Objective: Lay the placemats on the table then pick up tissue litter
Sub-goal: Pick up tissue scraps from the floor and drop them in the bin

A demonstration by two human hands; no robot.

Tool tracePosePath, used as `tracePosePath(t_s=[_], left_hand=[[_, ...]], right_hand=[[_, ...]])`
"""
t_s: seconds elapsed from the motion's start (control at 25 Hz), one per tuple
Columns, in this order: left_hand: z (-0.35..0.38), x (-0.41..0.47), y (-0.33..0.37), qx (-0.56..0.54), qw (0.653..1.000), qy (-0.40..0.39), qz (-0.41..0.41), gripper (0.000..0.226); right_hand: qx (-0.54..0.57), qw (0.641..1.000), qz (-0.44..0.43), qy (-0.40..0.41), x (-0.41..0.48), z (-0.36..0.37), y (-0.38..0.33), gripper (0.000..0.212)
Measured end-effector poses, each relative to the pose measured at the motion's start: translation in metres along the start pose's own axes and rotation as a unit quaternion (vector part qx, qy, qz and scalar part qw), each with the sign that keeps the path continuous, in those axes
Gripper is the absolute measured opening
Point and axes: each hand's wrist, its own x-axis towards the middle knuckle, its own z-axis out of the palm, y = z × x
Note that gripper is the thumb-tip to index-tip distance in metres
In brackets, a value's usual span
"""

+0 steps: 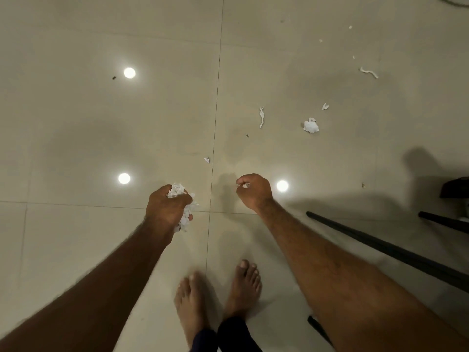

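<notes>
Within and beyond hands, tissue scraps

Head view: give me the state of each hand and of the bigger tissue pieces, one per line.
Left hand: gripping a tissue wad.
Right hand: pinching a small scrap.
Tissue ball: crumpled, loose on the floor.
Twisted strip: lying on the floor.
Far strip: lying on the floor.

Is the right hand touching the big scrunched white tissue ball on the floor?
Apart. The head view shows bare beige tiled floor between the right hand and the big scrunched white tissue ball.
</notes>
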Motion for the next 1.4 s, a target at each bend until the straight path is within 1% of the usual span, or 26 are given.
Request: tracePosePath(t_s=[0.08, 0.16, 0.28, 0.36, 0.44, 0.6, 0.76, 0.84, 0.92, 1.04, 1.12, 1.2, 1.24, 1.32, 1.4], left_hand=[[-0.001, 0.003, 0.016, -0.003, 1.0, 0.0, 0.008, 0.018], [0.0, 0.005, 0.032, -0.015, 1.0, -0.003, 0.016, 0.014], [-0.002, 0.013, 0.053, -0.022, 0.999, -0.018, 0.017, 0.009], [-0.004, 0.026, 0.06, -0.016, 1.0, -0.014, 0.016, 0.01], [-0.007, 0.04, 0.065, -0.001, 1.0, -0.024, 0.013, 0.011], [-0.012, 0.068, 0.069, 0.023, 0.999, -0.035, 0.008, 0.015], [-0.013, 0.094, 0.059, 0.055, 0.998, -0.035, 0.004, 0.018], [-0.013, 0.106, 0.054, 0.067, 0.997, -0.046, 0.006, 0.018], [-0.016, 0.118, 0.048, 0.081, 0.996, -0.043, 0.005, 0.017], [-0.018, 0.138, 0.046, 0.09, 0.995, -0.039, 0.007, 0.014], [-0.015, 0.15, 0.048, 0.098, 0.994, -0.039, 0.008, 0.012], [-0.01, 0.157, 0.051, 0.096, 0.994, -0.041, 0.009, 0.013], [-0.006, 0.159, 0.053, 0.092, 0.995, -0.046, 0.01, 0.014], [0.004, 0.159, 0.061, 0.085, 0.994, -0.06, 0.016, 0.012], [0.018, 0.158, 0.07, 0.084, 0.994, -0.072, 0.021, 0.008]], right_hand=[[-0.011, 1.0, -0.008, -0.011, 0.004, 0.0, -0.011, 0.036], [-0.011, 1.0, 0.009, -0.018, 0.011, 0.002, -0.024, 0.045], [-0.002, 0.999, 0.017, -0.035, 0.022, 0.001, -0.047, 0.051], [-0.003, 0.999, 0.019, -0.042, 0.034, 0.001, -0.056, 0.053], [-0.004, 0.999, 0.024, -0.04, 0.044, 0.006, -0.062, 0.05], [0.021, 0.999, 0.026, 0.009, 0.068, 0.024, -0.071, 0.037], [0.016, 0.998, -0.038, 0.052, 0.094, 0.057, -0.077, 0.029], [-0.008, 0.998, -0.04, 0.053, 0.106, 0.074, -0.076, 0.032], [-0.068, 0.995, -0.061, 0.03, 0.119, 0.09, -0.072, 0.036], [-0.224, 0.967, -0.116, -0.018, 0.128, 0.106, -0.07, 0.037], [-0.262, 0.954, -0.141, -0.035, 0.131, 0.109, -0.072, 0.04], [-0.245, 0.957, -0.144, -0.057, 0.132, 0.109, -0.07, 0.045], [-0.219, 0.965, -0.134, -0.058, 0.131, 0.106, -0.067, 0.046], [-0.152, 0.984, -0.096, -0.015, 0.134, 0.089, -0.06, 0.045], [-0.099, 0.992, -0.054, 0.058, 0.145, 0.062, -0.049, 0.044]])
